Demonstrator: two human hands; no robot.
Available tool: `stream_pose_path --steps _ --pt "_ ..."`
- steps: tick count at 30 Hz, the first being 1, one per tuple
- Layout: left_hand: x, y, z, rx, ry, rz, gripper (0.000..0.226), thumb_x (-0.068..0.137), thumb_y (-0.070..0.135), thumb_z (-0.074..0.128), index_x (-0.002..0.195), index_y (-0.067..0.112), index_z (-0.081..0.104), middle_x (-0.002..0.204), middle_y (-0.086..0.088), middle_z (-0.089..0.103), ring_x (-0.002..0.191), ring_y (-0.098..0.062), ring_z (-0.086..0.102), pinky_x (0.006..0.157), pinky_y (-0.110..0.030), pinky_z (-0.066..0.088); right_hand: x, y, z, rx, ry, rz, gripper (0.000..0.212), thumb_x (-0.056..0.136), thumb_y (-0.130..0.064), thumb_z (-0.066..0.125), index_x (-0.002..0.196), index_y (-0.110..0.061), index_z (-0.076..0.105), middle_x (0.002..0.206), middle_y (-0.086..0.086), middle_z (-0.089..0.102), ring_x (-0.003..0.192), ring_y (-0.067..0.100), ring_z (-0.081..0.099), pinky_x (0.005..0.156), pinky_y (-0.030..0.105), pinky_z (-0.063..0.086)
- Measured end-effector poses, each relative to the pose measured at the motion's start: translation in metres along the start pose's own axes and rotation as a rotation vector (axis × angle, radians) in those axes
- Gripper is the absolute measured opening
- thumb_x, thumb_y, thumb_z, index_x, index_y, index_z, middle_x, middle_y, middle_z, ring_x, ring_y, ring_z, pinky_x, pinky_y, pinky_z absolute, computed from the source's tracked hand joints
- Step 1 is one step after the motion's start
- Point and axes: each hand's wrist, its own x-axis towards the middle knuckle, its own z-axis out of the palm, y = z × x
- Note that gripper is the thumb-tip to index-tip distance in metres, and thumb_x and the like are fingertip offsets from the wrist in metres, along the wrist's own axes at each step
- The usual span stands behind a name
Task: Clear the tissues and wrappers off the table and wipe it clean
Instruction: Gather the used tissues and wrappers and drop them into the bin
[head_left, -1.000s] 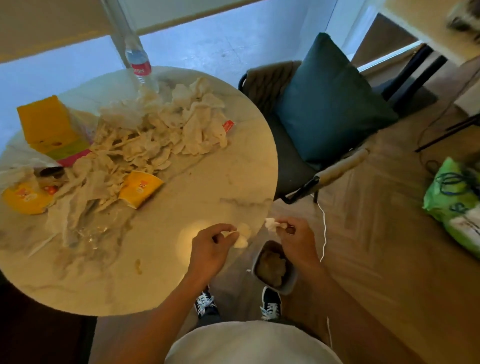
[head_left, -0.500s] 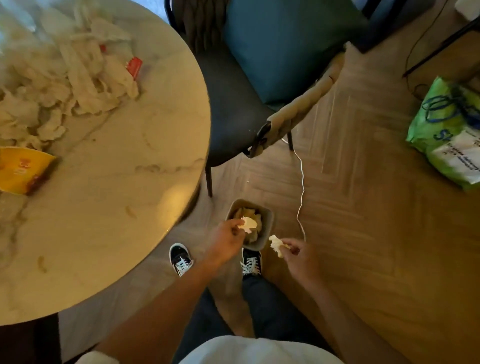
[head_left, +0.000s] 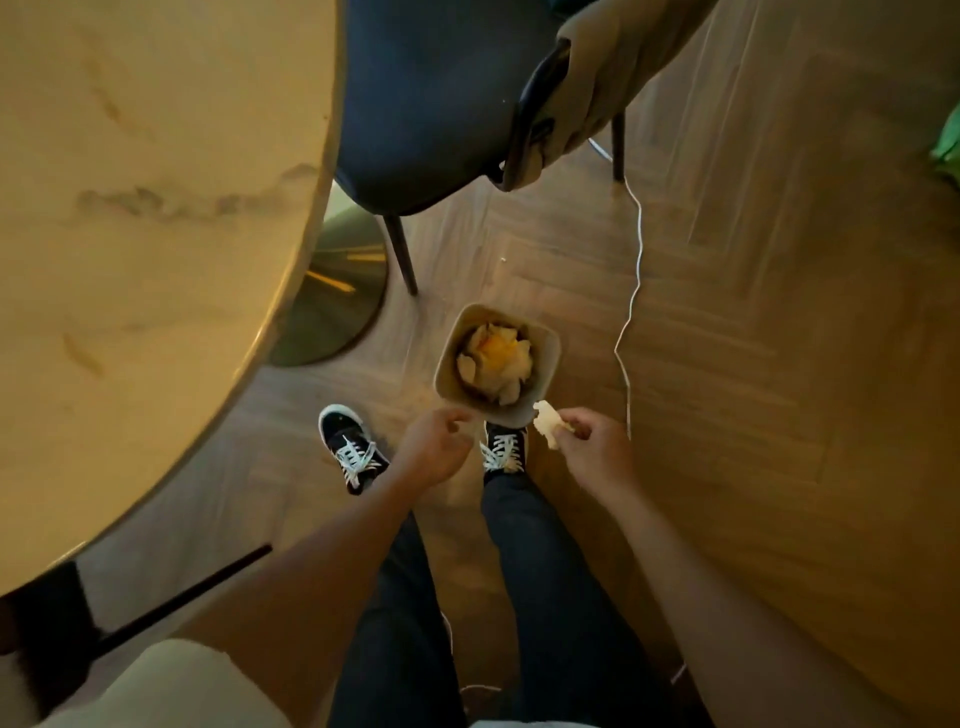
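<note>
Right hand (head_left: 597, 451) is pinching a small crumpled white tissue scrap (head_left: 546, 425) beside the near rim of a small beige square-mouthed bin (head_left: 546, 358); left hand (head_left: 434, 447) is hovering at that rim, fingers curled, holding nothing visible. Bin is sitting on the herringbone wood floor (head_left: 753, 312), holding crumpled tissues. Round marble tabletop (head_left: 130, 234) is lying left, dark upholstered chair (head_left: 431, 104) beyond.

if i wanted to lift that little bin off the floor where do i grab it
Take the bin by its open rim, from above, on the bare right side. It stands upright with tissues piled inside, and its near edge is crowded by the right hand holding a tissue.
</note>
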Motion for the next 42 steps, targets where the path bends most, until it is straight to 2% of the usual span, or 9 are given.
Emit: stream_pose_path --steps 6,8,12,17,22,27,31,36,42 --pt "-0.021 -0.025 -0.009 -0.124 0.027 -0.064 0.031 0.089 0.023 0.057 0.120 0.025 0.062 0.110 -0.001 0.068 0.088 -0.014 0.066 0.074 -0.023 0.051 0.025 -0.016 0.022 -0.082 -0.126 0.060 0.044 0.094 -0.020 0.056 0.138 -0.021 0.050 0.122 0.004 0.062 0.104 0.018 0.058 0.078 0.025 0.039" --pt "-0.033 -0.028 -0.017 -0.186 0.041 -0.073 0.029 0.091 0.023 0.057 0.119 0.025 0.061 0.107 0.001 0.067 0.089 -0.014 0.066 0.073 -0.022 0.052 0.025 -0.024 0.028 -0.092 -0.192 0.086 0.048 0.094 -0.022 0.056 0.141 -0.023 0.045 0.119 0.003 0.061 0.097 0.015 0.057 0.076 0.026 0.041" --pt "-0.059 -0.028 -0.039 -0.262 0.069 -0.043 0.026 0.093 0.023 0.057 0.119 0.025 0.061 0.106 0.001 0.066 0.089 -0.013 0.066 0.072 -0.019 0.051 0.011 -0.043 0.027 -0.156 -0.233 0.063 0.040 0.093 -0.022 0.057 0.133 -0.020 0.054 0.119 0.002 0.063 0.078 0.007 0.057 0.062 0.020 0.045" --pt "-0.106 -0.028 -0.064 -0.330 0.128 0.013 0.024 0.093 0.023 0.058 0.116 0.028 0.062 0.105 0.005 0.065 0.092 -0.005 0.063 0.075 -0.016 0.049 -0.035 -0.081 0.019 -0.237 -0.263 -0.066 0.036 0.095 -0.025 0.058 0.130 -0.018 0.057 0.122 0.003 0.062 0.099 0.011 0.056 0.076 0.022 0.041" --pt "-0.160 -0.031 -0.093 -0.440 0.172 0.071 0.021 0.090 0.011 0.060 0.105 0.025 0.066 0.096 0.000 0.066 0.093 -0.018 0.065 0.090 -0.033 0.053 -0.089 -0.136 0.021 -0.210 -0.311 -0.196 0.027 0.094 -0.028 0.059 0.120 -0.022 0.059 0.108 -0.002 0.063 0.099 0.012 0.060 0.083 0.027 0.049" --pt "-0.206 -0.045 -0.128 -0.520 0.267 0.178 0.021 0.089 0.004 0.061 0.103 0.019 0.067 0.080 0.006 0.064 0.079 -0.010 0.062 0.078 -0.024 0.052 -0.132 -0.201 0.036 -0.319 -0.240 -0.406 0.021 0.093 -0.028 0.054 0.112 -0.032 0.061 0.093 -0.010 0.063 0.084 0.004 0.059 0.070 0.023 0.046" --pt "-0.228 -0.065 -0.166 -0.558 0.361 0.217 0.021 0.089 0.014 0.064 0.095 0.034 0.066 0.083 0.009 0.068 0.079 -0.007 0.063 0.075 -0.022 0.049 -0.157 -0.263 0.057 -0.305 -0.269 -0.542 0.020 0.095 -0.026 0.054 0.113 -0.028 0.063 0.100 -0.010 0.061 0.085 -0.003 0.054 0.066 0.011 0.040" --pt "-0.243 -0.106 -0.231 -0.557 0.483 0.251 0.012 0.091 0.027 0.062 0.098 0.037 0.066 0.088 0.010 0.069 0.079 -0.005 0.064 0.077 -0.025 0.051 -0.171 -0.331 0.099 -0.333 -0.280 -0.685 0.017 0.093 -0.027 0.058 0.108 -0.026 0.067 0.095 -0.007 0.065 0.083 -0.001 0.058 0.072 0.018 0.044" --pt "-0.245 -0.162 -0.330 -0.523 0.779 0.211 0.015 0.091 0.021 0.063 0.105 0.025 0.066 0.092 0.008 0.065 0.075 -0.002 0.060 0.066 -0.013 0.044 -0.167 -0.392 0.168 -0.477 -0.316 -0.729 0.022 0.093 -0.025 0.058 0.114 -0.023 0.066 0.103 -0.003 0.064 0.090 0.009 0.060 0.082 0.025 0.047"
